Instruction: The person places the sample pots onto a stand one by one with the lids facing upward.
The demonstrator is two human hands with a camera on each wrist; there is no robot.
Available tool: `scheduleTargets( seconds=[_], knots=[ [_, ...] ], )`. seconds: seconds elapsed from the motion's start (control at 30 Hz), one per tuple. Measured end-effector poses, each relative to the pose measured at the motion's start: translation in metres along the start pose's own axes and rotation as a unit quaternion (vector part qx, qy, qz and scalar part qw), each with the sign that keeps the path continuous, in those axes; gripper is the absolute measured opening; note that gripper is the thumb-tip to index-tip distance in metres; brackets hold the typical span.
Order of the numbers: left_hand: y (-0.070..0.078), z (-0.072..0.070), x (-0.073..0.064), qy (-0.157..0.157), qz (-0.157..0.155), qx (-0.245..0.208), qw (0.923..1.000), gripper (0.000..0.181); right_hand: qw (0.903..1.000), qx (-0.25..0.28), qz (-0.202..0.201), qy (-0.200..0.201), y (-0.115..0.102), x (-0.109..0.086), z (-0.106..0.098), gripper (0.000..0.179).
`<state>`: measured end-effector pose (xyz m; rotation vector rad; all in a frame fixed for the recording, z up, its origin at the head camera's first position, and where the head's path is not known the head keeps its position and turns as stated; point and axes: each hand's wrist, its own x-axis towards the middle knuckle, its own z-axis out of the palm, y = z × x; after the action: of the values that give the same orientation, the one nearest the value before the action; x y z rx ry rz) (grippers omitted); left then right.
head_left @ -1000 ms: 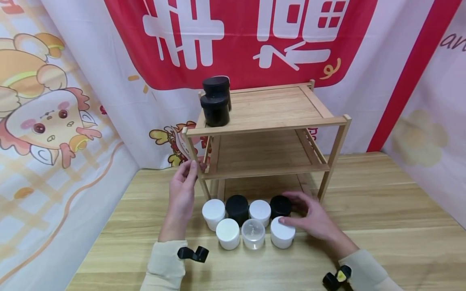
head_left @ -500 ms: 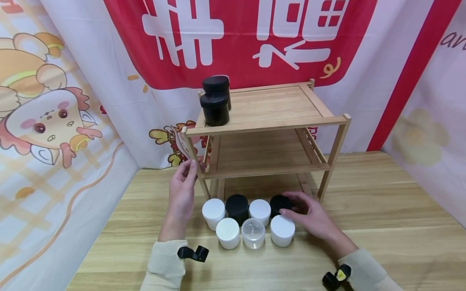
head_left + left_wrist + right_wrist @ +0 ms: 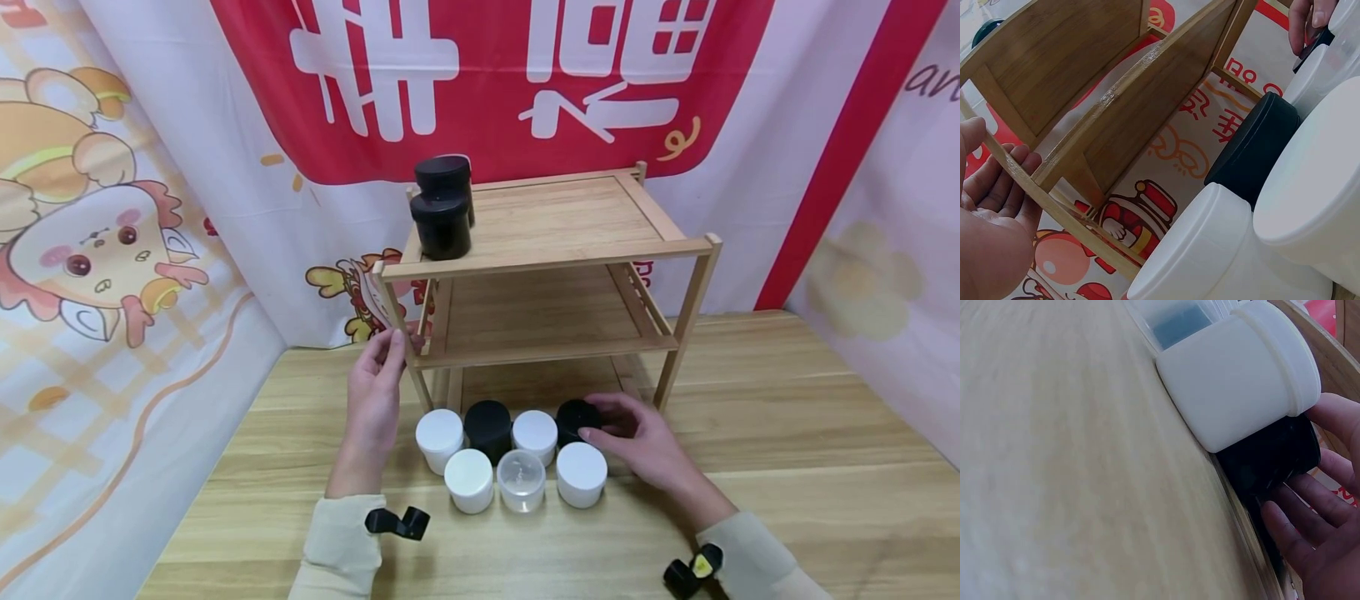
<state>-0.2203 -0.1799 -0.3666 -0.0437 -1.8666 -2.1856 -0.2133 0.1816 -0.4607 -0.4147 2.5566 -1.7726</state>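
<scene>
Black jar (image 3: pixel 573 417) partly behind white jar (image 3: pixel 581 477)

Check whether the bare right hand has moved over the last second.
Yes, partly: the right hand has moved its thumb off the front-right round white plastic jar, toward the three-tier pale wooden shelf, in the head view.

The right hand (image 3: pixel 1330 528) seems to grip a black jar (image 3: pixel 1269 453), just beside a white jar (image 3: pixel 1229 384).
</scene>
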Motion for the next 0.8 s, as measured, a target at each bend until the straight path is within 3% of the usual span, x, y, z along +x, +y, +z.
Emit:
scheduleTargets(
  seconds=[0.5, 0.8],
  knots=[
    [0.0012, 0.0006, 0.0005, 0.007, -0.001, -0.002, 1.0000, 0.034, 0.9998, 0.015, 0.008, -0.007, -0.0034, -0.0012, -0.0025, 0.057],
    [0.0001, 0.0000, 0.0013, 0.002, -0.002, -0.002, 1.0000, 0.037, 0.9994, 0.005, 0.034, -0.009, -0.0028, 0.0001, -0.0042, 0.057]
  ],
)
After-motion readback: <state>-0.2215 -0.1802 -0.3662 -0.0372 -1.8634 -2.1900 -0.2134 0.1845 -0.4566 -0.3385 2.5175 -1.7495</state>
